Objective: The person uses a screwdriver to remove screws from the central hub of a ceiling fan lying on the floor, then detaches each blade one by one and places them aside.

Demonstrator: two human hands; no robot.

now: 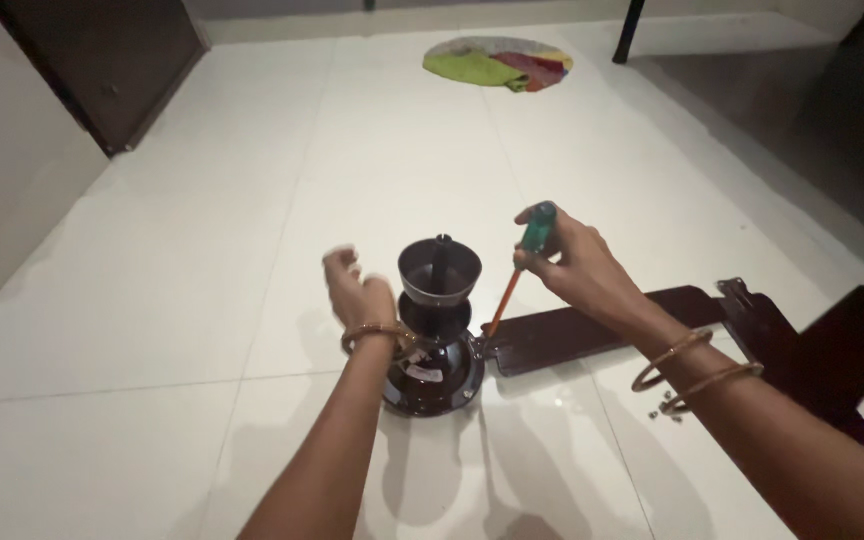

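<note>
On the white floor (pixel 152 330), the right hand (pixel 577 265) is gripping a green-handled screwdriver (pixel 520 272), its tip at the fan motor (pixel 437 340); the left hand (pixel 357 290) is hovering half-open, empty, just left of the motor.

The screwdriver (pixel 522 265) has a green handle with a blue cap and an orange shaft. Just left of it, the ceiling fan motor (pixel 434 372) is a glossy dark brown, nearly black, and the canopy cup (pixel 439 270) above it is the same dark tone. The fan blades (pixel 592 325) to the right of the motor are dark brown too. Gold bangles (pixel 697 365) ring the right wrist, another gold bangle (pixel 377 333) the left. The floor (pixel 202 250) is plain white tile with thin grey joints. Far beyond the motor lies a round mat (pixel 499 62) — lime green, red and pale yellow patches. The door (pixel 102 60) at far left is dark brown.
</note>
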